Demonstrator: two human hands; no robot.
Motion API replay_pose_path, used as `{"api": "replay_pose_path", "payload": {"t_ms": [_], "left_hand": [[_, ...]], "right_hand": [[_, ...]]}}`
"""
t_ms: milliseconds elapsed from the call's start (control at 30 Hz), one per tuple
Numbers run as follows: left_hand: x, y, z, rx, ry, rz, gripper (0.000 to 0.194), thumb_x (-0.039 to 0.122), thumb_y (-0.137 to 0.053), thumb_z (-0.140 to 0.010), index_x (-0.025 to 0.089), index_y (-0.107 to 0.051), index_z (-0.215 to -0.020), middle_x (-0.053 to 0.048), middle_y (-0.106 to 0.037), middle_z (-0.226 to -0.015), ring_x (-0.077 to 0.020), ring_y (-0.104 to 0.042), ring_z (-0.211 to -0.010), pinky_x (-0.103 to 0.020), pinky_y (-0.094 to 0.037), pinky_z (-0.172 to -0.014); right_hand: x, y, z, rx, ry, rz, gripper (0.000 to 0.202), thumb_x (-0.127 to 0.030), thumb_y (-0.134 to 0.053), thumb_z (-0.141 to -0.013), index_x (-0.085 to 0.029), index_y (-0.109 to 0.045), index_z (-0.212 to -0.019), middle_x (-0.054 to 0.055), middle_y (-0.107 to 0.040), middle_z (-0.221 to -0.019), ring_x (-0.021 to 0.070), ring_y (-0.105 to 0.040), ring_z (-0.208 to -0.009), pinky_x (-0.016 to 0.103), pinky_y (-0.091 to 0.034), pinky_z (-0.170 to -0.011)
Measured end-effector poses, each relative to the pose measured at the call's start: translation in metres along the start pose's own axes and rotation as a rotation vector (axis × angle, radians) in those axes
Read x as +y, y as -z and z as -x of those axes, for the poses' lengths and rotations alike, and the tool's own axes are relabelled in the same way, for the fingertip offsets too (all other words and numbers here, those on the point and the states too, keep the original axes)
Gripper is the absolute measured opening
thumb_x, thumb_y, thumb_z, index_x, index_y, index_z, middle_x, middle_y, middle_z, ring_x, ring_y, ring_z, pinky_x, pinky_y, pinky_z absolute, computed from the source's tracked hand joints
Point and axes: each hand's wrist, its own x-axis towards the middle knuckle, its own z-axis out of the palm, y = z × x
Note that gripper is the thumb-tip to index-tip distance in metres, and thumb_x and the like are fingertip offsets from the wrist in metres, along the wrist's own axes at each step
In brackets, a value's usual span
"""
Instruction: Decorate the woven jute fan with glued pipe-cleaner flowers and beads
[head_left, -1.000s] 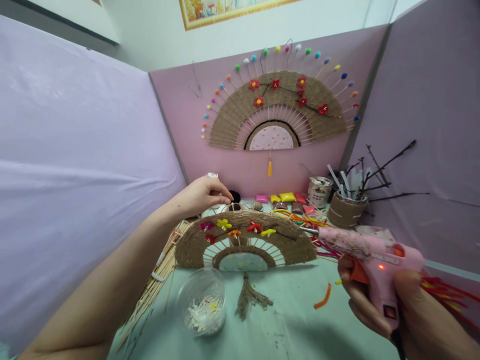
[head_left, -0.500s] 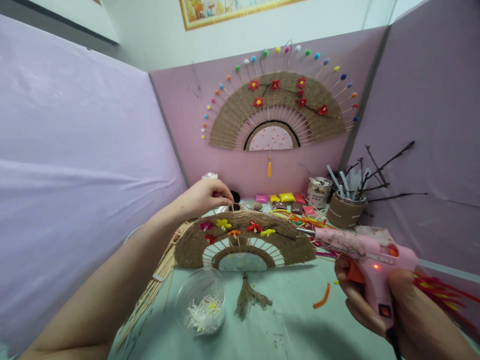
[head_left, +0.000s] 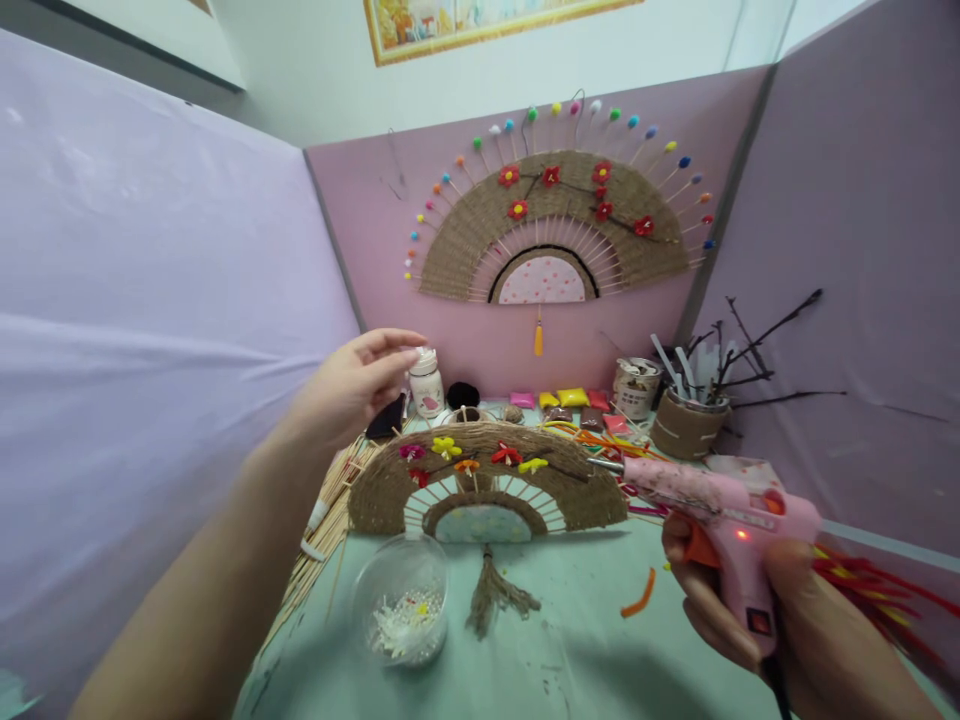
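Observation:
My right hand [head_left: 780, 590] is wrapped round a pink glue gun [head_left: 720, 510], its small light glowing red. The gun's metal nozzle points left, at the right part of a twine-woven fan [head_left: 592, 490]. This fan leans upright on the table, bearing red, yellow, orange and magenta flowers and a twine tassel [head_left: 495, 595] below. Above and behind its left end hangs my left hand [head_left: 356, 385], fingers stretched out and apart, with nothing visible in them. Its fingertips overlap the top of a white bottle [head_left: 427, 388] in the view; whether they touch it I cannot tell.
A clear plastic tub [head_left: 401, 610] of beads and white bits stands in front. Thin sticks [head_left: 307, 565] lie at left. Behind are clay packets [head_left: 571, 397], a tin [head_left: 636, 388] and a twig pot [head_left: 690, 420]. A larger fan [head_left: 465, 230] hangs on the pink panel.
My left hand has left the fan's top edge, moving left and slightly up, and its bent fingers have spread. The glue gun has shifted only slightly left in the view.

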Motion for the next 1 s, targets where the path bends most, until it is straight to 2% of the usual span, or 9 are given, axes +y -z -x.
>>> {"api": "replay_pose_path", "payload": {"t_ms": [67, 133, 300, 367, 433, 533, 700, 800, 1000], "left_hand": [[0.011, -0.005, 0.034, 0.028, 0.110, 0.328, 0.018, 0.034, -0.062, -0.082, 0.023, -0.062, -0.096, 0.005, -0.034, -0.060, -0.0089, -0.027, -0.051, -0.023, -0.025, -0.047], [0.014, -0.028, 0.080, -0.004, 0.267, 0.644, 0.016, 0.030, -0.065, -0.080, 0.023, -0.061, -0.094, 0.004, -0.039, -0.064, -0.0081, -0.030, -0.053, -0.022, -0.027, -0.049], [-0.030, -0.146, 0.176, -0.514, 0.966, 1.156, 0.010, 0.007, -0.059, -0.065, 0.011, -0.061, -0.074, -0.001, -0.047, -0.060, -0.0067, -0.035, -0.049, -0.022, -0.025, -0.050], [-0.051, -0.187, 0.188, -0.437, 1.154, 1.251, 0.015, -0.001, -0.052, -0.059, 0.009, -0.060, -0.069, -0.005, -0.052, -0.065, -0.0072, -0.041, -0.051, -0.021, -0.031, -0.052], [-0.065, -0.209, 0.185, -0.257, 1.189, 1.321, 0.021, -0.007, -0.049, -0.058, 0.007, -0.060, -0.069, -0.006, -0.055, -0.069, -0.0074, -0.048, -0.057, -0.018, -0.036, -0.057], [-0.071, -0.212, 0.164, -0.103, 1.114, 1.347, 0.022, -0.009, -0.048, -0.072, 0.006, -0.063, -0.076, -0.011, -0.061, -0.076, -0.0094, -0.055, -0.066, -0.018, -0.042, -0.064], [-0.084, -0.206, 0.136, -0.106, 1.019, 1.329, 0.008, 0.011, -0.057, -0.089, 0.011, -0.059, -0.081, -0.002, -0.057, -0.065, -0.0051, -0.042, -0.048, -0.016, -0.029, -0.046], [-0.100, -0.212, 0.135, -0.113, 0.963, 1.320, 0.019, 0.022, -0.065, -0.087, 0.012, -0.056, -0.073, 0.004, -0.045, -0.054, -0.0026, -0.028, -0.042, -0.016, -0.016, -0.043], [-0.111, -0.217, 0.142, -0.116, 0.931, 1.272, 0.016, 0.015, -0.076, -0.073, 0.005, -0.066, -0.081, -0.006, -0.058, -0.071, -0.0034, -0.040, -0.052, -0.019, -0.020, -0.047]], "right_hand": [[0.001, -0.001, 0.000, -0.022, 0.005, -0.008, 0.060, -0.074, -0.051, -0.081, -0.017, -0.068, -0.090, -0.002, -0.044, -0.044, 0.0060, -0.023, -0.037, 0.021, -0.019, -0.037], [0.003, -0.001, 0.001, -0.030, 0.003, -0.038, 0.060, -0.074, -0.051, -0.081, -0.017, -0.067, -0.088, -0.002, -0.043, -0.043, 0.0059, -0.022, -0.037, 0.022, -0.018, -0.038], [0.004, 0.007, 0.004, -0.007, -0.028, -0.063, 0.060, -0.077, -0.052, -0.078, -0.020, -0.068, -0.088, -0.004, -0.040, -0.046, 0.0060, -0.017, -0.038, 0.024, -0.013, -0.038], [0.004, 0.011, 0.003, -0.002, -0.015, -0.039, 0.061, -0.078, -0.050, -0.077, -0.021, -0.069, -0.087, -0.002, -0.044, -0.050, 0.0058, -0.017, -0.037, 0.025, -0.010, -0.037], [0.004, 0.014, 0.001, 0.006, -0.015, -0.015, 0.060, -0.078, -0.053, -0.076, -0.022, -0.070, -0.088, 0.001, -0.053, -0.061, 0.0049, -0.020, -0.037, 0.024, -0.010, -0.036], [0.005, 0.016, -0.003, -0.004, -0.032, 0.009, 0.058, -0.076, -0.058, -0.073, -0.023, -0.070, -0.094, 0.003, -0.059, -0.072, 0.0038, -0.025, -0.036, 0.024, -0.012, -0.034], [0.014, 0.017, -0.008, -0.026, -0.089, 0.071, 0.057, -0.073, -0.046, -0.085, -0.021, -0.069, -0.085, -0.002, -0.044, -0.050, 0.0063, -0.023, -0.034, 0.024, -0.011, -0.035], [0.021, 0.018, -0.007, -0.055, -0.122, 0.106, 0.058, -0.075, -0.049, -0.082, -0.020, -0.067, -0.087, -0.003, -0.041, -0.045, 0.0078, -0.024, -0.037, 0.025, -0.014, -0.038], [0.030, 0.020, -0.001, -0.064, -0.176, 0.090, 0.059, -0.076, -0.050, -0.081, -0.020, -0.065, -0.093, -0.003, -0.044, -0.045, 0.0093, -0.025, -0.038, 0.026, -0.014, -0.040]]}}
